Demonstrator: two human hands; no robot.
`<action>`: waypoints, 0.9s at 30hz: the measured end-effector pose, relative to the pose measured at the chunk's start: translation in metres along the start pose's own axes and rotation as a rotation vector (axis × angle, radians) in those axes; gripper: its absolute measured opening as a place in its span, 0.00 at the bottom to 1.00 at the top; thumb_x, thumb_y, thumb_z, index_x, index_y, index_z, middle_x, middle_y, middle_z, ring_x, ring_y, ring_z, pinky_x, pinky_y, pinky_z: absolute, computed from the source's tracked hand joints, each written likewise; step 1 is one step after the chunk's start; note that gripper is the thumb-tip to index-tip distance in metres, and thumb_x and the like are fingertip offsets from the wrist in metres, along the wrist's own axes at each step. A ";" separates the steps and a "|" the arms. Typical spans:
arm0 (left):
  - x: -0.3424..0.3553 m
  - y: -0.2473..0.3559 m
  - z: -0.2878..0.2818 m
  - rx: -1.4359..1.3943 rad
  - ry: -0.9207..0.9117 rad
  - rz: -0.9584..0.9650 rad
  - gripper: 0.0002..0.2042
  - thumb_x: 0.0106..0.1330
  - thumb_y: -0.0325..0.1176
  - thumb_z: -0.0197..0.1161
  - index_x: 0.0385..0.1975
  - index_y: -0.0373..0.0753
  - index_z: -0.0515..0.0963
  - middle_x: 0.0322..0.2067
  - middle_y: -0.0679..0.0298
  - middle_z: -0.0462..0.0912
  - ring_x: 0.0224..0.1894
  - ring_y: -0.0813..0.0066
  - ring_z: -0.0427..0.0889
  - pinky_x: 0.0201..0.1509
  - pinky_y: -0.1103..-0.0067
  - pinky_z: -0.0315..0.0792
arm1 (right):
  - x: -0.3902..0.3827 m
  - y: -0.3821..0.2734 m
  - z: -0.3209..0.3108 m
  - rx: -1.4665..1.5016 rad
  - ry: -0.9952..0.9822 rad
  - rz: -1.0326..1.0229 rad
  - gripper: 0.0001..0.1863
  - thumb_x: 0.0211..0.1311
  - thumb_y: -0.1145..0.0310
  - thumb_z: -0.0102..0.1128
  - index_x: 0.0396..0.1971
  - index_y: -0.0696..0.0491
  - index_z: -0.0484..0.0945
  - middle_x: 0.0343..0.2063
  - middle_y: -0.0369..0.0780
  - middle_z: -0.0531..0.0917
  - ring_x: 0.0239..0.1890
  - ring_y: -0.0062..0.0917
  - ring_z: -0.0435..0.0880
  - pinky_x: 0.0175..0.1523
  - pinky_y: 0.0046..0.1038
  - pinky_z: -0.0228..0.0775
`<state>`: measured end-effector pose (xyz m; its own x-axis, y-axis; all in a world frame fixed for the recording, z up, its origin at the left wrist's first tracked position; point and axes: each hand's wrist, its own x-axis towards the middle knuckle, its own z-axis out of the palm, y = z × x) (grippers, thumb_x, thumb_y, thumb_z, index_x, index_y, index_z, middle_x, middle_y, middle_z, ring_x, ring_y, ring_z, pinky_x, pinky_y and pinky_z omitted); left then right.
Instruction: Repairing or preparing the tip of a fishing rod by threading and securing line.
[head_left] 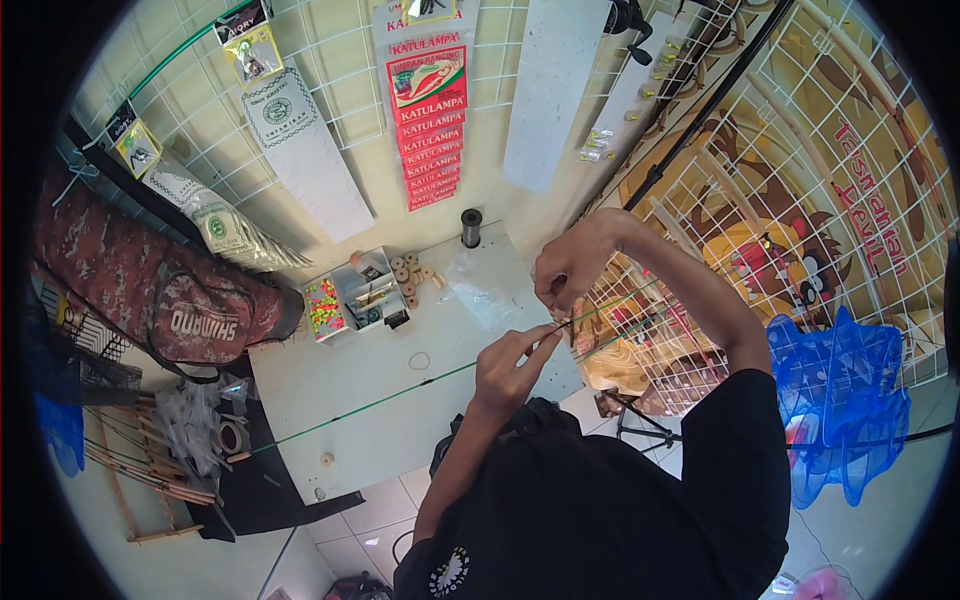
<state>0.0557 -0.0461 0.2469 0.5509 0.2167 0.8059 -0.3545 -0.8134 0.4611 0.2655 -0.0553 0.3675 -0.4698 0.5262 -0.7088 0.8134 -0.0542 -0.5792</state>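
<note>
A thin green fishing rod (pixel 350 408) with dark bands slants across the white table (pixel 380 455), from a tan butt end at the left to beyond my hands at the right. My left hand (pixel 505 375) is closed on it, thumb and fingertips pinched together beside a small dark fitting or wrap. Just above and to the right, my right hand (pixel 582 262) is raised with its wrist bent and fingers curled together. Whatever those fingers hold, perhaps something fine, is too small to make out.
On the table are a compartment box (pixel 350 270) with colourful small pieces, several cork rings (pixel 404 272), a clear plastic bag (pixel 482 298) and a dark spool (pixel 471 228). A camouflage bag (pixel 190 290) stands left. Wire grid and blue netting (pixel 840 400) are at the right.
</note>
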 end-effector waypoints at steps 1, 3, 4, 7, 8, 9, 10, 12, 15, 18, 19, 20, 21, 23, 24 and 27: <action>-0.001 0.000 0.000 -0.001 0.005 0.002 0.17 0.47 0.19 0.62 0.40 0.31 0.81 0.39 0.59 0.83 0.26 0.73 0.78 0.27 0.80 0.75 | 0.000 -0.001 0.000 0.001 -0.002 -0.001 0.15 0.60 0.61 0.58 0.32 0.59 0.81 0.19 0.38 0.79 0.24 0.22 0.75 0.32 0.28 0.66; 0.000 0.000 -0.001 0.003 -0.004 -0.002 0.17 0.46 0.19 0.62 0.40 0.31 0.81 0.39 0.59 0.83 0.25 0.73 0.78 0.27 0.80 0.75 | -0.001 -0.002 0.001 0.014 0.025 0.001 0.15 0.61 0.61 0.58 0.33 0.59 0.81 0.19 0.38 0.80 0.24 0.21 0.75 0.31 0.28 0.66; 0.001 0.000 -0.002 0.008 -0.013 -0.004 0.17 0.46 0.19 0.61 0.40 0.31 0.81 0.39 0.59 0.83 0.25 0.73 0.78 0.27 0.80 0.75 | -0.001 -0.003 0.001 0.016 0.025 0.002 0.15 0.61 0.61 0.58 0.33 0.59 0.81 0.19 0.38 0.80 0.24 0.21 0.75 0.31 0.28 0.66; 0.000 -0.001 -0.001 0.005 -0.001 0.000 0.17 0.46 0.19 0.62 0.40 0.31 0.81 0.39 0.59 0.83 0.25 0.73 0.78 0.27 0.80 0.74 | -0.003 -0.005 0.001 0.024 0.051 -0.002 0.15 0.61 0.60 0.60 0.33 0.59 0.81 0.19 0.38 0.79 0.23 0.21 0.75 0.30 0.28 0.66; -0.001 -0.001 0.000 0.005 -0.002 0.000 0.17 0.46 0.19 0.62 0.40 0.31 0.81 0.39 0.59 0.83 0.25 0.73 0.78 0.27 0.80 0.74 | -0.004 -0.006 0.001 0.027 0.065 0.003 0.14 0.61 0.60 0.60 0.32 0.59 0.81 0.18 0.37 0.79 0.23 0.21 0.74 0.30 0.28 0.66; 0.000 -0.001 0.000 0.004 0.004 -0.001 0.17 0.46 0.20 0.62 0.40 0.31 0.81 0.38 0.60 0.83 0.25 0.73 0.78 0.27 0.80 0.74 | -0.005 -0.008 0.001 0.030 0.079 0.009 0.14 0.61 0.61 0.61 0.32 0.58 0.80 0.18 0.37 0.79 0.22 0.21 0.74 0.30 0.28 0.65; 0.000 -0.001 0.000 0.003 0.010 -0.003 0.17 0.46 0.20 0.62 0.39 0.31 0.82 0.38 0.60 0.83 0.25 0.73 0.78 0.26 0.80 0.74 | -0.006 -0.008 0.002 0.030 0.080 0.009 0.14 0.61 0.61 0.61 0.32 0.58 0.80 0.18 0.37 0.79 0.22 0.21 0.74 0.30 0.28 0.65; 0.000 -0.001 -0.001 0.004 0.019 -0.015 0.16 0.46 0.20 0.62 0.39 0.31 0.82 0.38 0.60 0.83 0.25 0.73 0.77 0.26 0.80 0.74 | -0.009 -0.008 0.004 0.003 0.133 -0.015 0.13 0.61 0.62 0.62 0.30 0.58 0.80 0.17 0.35 0.77 0.21 0.21 0.73 0.29 0.28 0.64; 0.001 -0.002 0.000 0.007 0.053 -0.029 0.15 0.46 0.20 0.62 0.38 0.31 0.82 0.37 0.60 0.83 0.25 0.74 0.77 0.26 0.80 0.74 | -0.012 -0.002 0.015 0.044 0.255 -0.010 0.12 0.59 0.63 0.64 0.28 0.57 0.79 0.17 0.34 0.76 0.21 0.21 0.72 0.29 0.28 0.63; 0.004 -0.003 0.000 0.003 0.092 -0.039 0.11 0.48 0.18 0.65 0.34 0.32 0.82 0.35 0.60 0.83 0.25 0.74 0.79 0.24 0.82 0.71 | -0.014 -0.005 0.020 0.065 0.298 0.063 0.11 0.56 0.64 0.66 0.28 0.57 0.80 0.17 0.34 0.76 0.21 0.21 0.72 0.29 0.27 0.62; 0.005 -0.003 -0.001 -0.001 0.107 -0.047 0.09 0.50 0.17 0.67 0.32 0.33 0.81 0.33 0.59 0.84 0.26 0.75 0.80 0.21 0.83 0.69 | -0.015 -0.005 0.022 0.065 0.298 0.063 0.11 0.56 0.64 0.66 0.28 0.57 0.80 0.17 0.34 0.76 0.21 0.21 0.72 0.29 0.27 0.62; 0.006 -0.002 -0.002 -0.001 0.108 -0.048 0.09 0.50 0.17 0.67 0.32 0.33 0.81 0.33 0.59 0.84 0.26 0.75 0.80 0.21 0.83 0.69 | -0.015 -0.005 0.023 0.061 0.337 0.042 0.10 0.56 0.65 0.66 0.28 0.57 0.80 0.17 0.34 0.76 0.21 0.21 0.72 0.29 0.27 0.62; 0.007 -0.001 -0.002 -0.002 0.106 -0.065 0.09 0.50 0.17 0.67 0.32 0.33 0.81 0.33 0.59 0.84 0.27 0.74 0.81 0.21 0.83 0.69 | -0.016 -0.006 0.025 0.057 0.377 0.022 0.09 0.55 0.66 0.66 0.28 0.57 0.80 0.17 0.34 0.76 0.21 0.21 0.72 0.28 0.27 0.62; 0.008 -0.002 -0.001 -0.005 0.112 -0.073 0.09 0.51 0.17 0.68 0.32 0.34 0.81 0.32 0.60 0.84 0.27 0.73 0.82 0.22 0.83 0.70 | -0.017 -0.006 0.029 0.068 0.427 0.025 0.10 0.55 0.65 0.67 0.27 0.57 0.81 0.15 0.35 0.77 0.20 0.22 0.73 0.28 0.28 0.63; 0.009 -0.002 -0.001 -0.002 0.114 -0.074 0.09 0.51 0.17 0.68 0.32 0.34 0.81 0.32 0.60 0.84 0.27 0.73 0.82 0.22 0.83 0.70 | -0.017 -0.007 0.031 0.077 0.475 0.026 0.11 0.55 0.63 0.67 0.26 0.57 0.81 0.14 0.36 0.77 0.18 0.23 0.74 0.27 0.30 0.64; 0.015 0.007 -0.004 -0.040 0.139 -0.179 0.10 0.51 0.20 0.70 0.33 0.35 0.82 0.33 0.62 0.84 0.26 0.76 0.81 0.24 0.84 0.71 | -0.020 -0.012 0.038 0.081 0.544 0.038 0.11 0.54 0.64 0.67 0.26 0.57 0.82 0.13 0.37 0.77 0.18 0.24 0.74 0.27 0.30 0.63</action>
<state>0.0584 -0.0465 0.2642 0.4991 0.4308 0.7519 -0.2914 -0.7337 0.6138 0.2523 -0.0979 0.3731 -0.1777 0.8841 -0.4321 0.7874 -0.1356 -0.6013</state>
